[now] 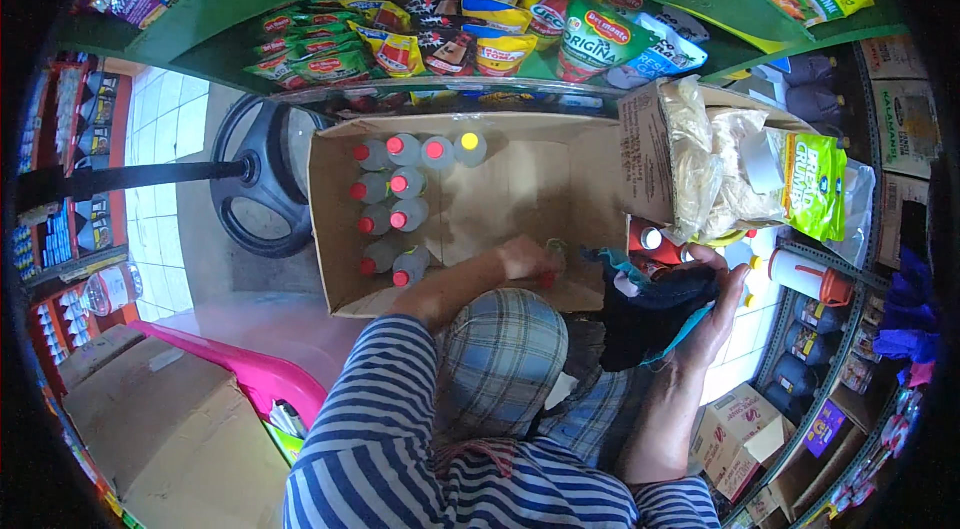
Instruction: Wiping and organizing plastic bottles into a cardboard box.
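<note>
Far left of the frame: we list one round black spoked base (262, 167) on the floor. Left of centre: one open cardboard box (520, 191), holding ten clear bottles (407, 217) along its left and upper-left part, nine red-capped, one yellow-capped. Centre: one left hand (522, 257) inside the box, fingers at a red-capped bottle (555, 255) near the lower edge; we cannot tell whether they pinch it. Right of centre: one dark cloth (645, 319) with teal edging, bunched in the curled fingers of the right hand (712, 314). Upper right: one carton (648, 169) of plastic-wrapped packs, one green-and-yellow pouch (815, 187).
</note>
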Action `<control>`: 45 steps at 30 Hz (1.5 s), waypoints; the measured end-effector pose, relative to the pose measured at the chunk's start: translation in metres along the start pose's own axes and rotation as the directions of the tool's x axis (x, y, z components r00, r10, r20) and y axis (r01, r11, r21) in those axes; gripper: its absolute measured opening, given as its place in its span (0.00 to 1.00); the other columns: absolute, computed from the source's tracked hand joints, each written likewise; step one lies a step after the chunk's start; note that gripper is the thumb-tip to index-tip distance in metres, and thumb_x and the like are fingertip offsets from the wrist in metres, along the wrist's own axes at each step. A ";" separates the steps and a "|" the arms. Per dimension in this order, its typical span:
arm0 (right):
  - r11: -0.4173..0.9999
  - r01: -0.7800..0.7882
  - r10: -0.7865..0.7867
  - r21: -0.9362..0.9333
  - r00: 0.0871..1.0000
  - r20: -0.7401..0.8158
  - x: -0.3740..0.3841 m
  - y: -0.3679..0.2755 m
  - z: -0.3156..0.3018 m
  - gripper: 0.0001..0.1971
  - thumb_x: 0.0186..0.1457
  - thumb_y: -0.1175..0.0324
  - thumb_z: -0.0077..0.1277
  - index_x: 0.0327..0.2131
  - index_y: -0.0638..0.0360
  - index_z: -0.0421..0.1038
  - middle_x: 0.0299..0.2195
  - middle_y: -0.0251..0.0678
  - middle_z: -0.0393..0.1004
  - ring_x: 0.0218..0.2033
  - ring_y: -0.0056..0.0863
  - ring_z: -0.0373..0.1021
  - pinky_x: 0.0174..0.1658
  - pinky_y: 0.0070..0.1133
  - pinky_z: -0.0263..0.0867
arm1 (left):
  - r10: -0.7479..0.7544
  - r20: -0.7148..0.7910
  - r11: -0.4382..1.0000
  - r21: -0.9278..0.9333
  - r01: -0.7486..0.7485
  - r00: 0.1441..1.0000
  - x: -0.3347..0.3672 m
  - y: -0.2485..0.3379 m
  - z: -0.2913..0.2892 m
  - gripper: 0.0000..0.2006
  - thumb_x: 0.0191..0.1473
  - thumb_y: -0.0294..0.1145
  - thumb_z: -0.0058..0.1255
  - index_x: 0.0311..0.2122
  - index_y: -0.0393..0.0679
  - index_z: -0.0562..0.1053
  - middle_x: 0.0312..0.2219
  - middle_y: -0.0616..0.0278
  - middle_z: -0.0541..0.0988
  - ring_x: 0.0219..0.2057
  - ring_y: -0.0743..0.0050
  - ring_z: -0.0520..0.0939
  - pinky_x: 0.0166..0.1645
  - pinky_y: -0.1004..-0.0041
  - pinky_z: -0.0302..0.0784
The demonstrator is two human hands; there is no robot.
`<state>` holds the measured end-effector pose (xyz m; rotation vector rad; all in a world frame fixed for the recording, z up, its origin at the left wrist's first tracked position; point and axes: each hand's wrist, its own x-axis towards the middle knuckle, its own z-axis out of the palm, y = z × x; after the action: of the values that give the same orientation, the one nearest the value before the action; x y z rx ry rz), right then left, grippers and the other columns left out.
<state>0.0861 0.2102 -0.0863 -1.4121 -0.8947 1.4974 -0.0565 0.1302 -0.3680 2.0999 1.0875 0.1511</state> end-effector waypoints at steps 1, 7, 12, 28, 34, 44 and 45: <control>1.000 -0.019 0.019 0.019 1.000 0.003 0.000 0.001 0.000 0.28 0.56 0.44 0.32 0.33 0.63 0.69 0.21 0.35 0.68 0.22 0.25 0.66 0.29 0.18 0.63 | 0.074 -0.113 0.994 -0.070 -0.082 0.991 0.001 0.001 0.003 0.12 0.49 0.33 0.41 0.40 0.52 0.68 0.35 0.57 0.70 0.33 0.56 0.76 0.32 0.62 0.73; 1.000 -0.015 0.015 0.012 1.000 0.017 -0.003 0.003 0.001 0.28 0.57 0.44 0.32 0.34 0.62 0.69 0.21 0.35 0.68 0.23 0.24 0.67 0.30 0.18 0.63 | 0.129 -0.046 0.989 -0.065 -0.132 0.991 -0.001 0.013 -0.008 0.08 0.48 0.34 0.41 0.35 0.50 0.69 0.34 0.57 0.72 0.31 0.55 0.77 0.29 0.61 0.73; 0.990 -0.027 0.022 0.139 0.999 0.034 -0.002 -0.002 0.002 0.27 0.58 0.46 0.31 0.35 0.64 0.68 0.25 0.35 0.67 0.28 0.23 0.64 0.36 0.19 0.61 | -0.229 0.050 0.953 -0.192 0.234 0.972 -0.008 0.014 -0.057 0.08 0.49 0.35 0.42 0.35 0.46 0.68 0.32 0.54 0.74 0.32 0.53 0.77 0.28 0.60 0.72; 0.408 0.808 -0.725 -0.425 0.570 0.386 -0.031 0.022 0.036 0.13 0.53 0.61 0.42 0.33 0.61 0.69 0.35 0.42 0.69 0.38 0.40 0.63 0.44 0.31 0.55 | -0.195 -0.848 0.931 -0.317 -0.178 0.492 -0.085 0.181 -0.222 0.18 0.35 0.29 0.62 0.34 0.42 0.69 0.27 0.61 0.75 0.26 0.75 0.76 0.30 0.77 0.71; 0.714 0.672 -0.591 -0.197 0.729 0.346 -0.028 0.013 0.033 0.14 0.56 0.65 0.36 0.34 0.64 0.70 0.33 0.44 0.71 0.38 0.39 0.66 0.42 0.26 0.59 | -0.215 -0.880 0.956 -0.279 -0.094 0.424 -0.115 0.214 -0.232 0.18 0.34 0.31 0.63 0.34 0.41 0.71 0.26 0.59 0.76 0.25 0.70 0.78 0.30 0.74 0.73; 0.602 -0.649 0.369 0.465 0.743 0.558 -0.023 0.009 0.027 0.26 0.56 0.46 0.35 0.39 0.62 0.66 0.32 0.38 0.73 0.36 0.28 0.70 0.41 0.27 0.66 | -0.281 -0.942 0.906 -0.324 -0.274 0.186 -0.137 0.188 -0.229 0.24 0.39 0.43 0.61 0.37 0.37 0.66 0.33 0.61 0.69 0.33 0.76 0.69 0.40 0.77 0.63; 0.603 -0.646 0.368 0.468 0.746 0.555 -0.023 0.005 0.023 0.26 0.56 0.46 0.35 0.39 0.62 0.66 0.32 0.38 0.73 0.36 0.28 0.70 0.41 0.27 0.66 | -0.315 -0.925 0.881 -0.369 -0.296 0.214 -0.133 0.185 -0.229 0.24 0.39 0.42 0.60 0.37 0.38 0.66 0.33 0.61 0.69 0.33 0.76 0.68 0.39 0.78 0.62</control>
<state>0.0619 0.1889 -0.0799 -0.8627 -0.0906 2.3338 -0.1157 0.0961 -0.0519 1.3221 1.5035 1.8313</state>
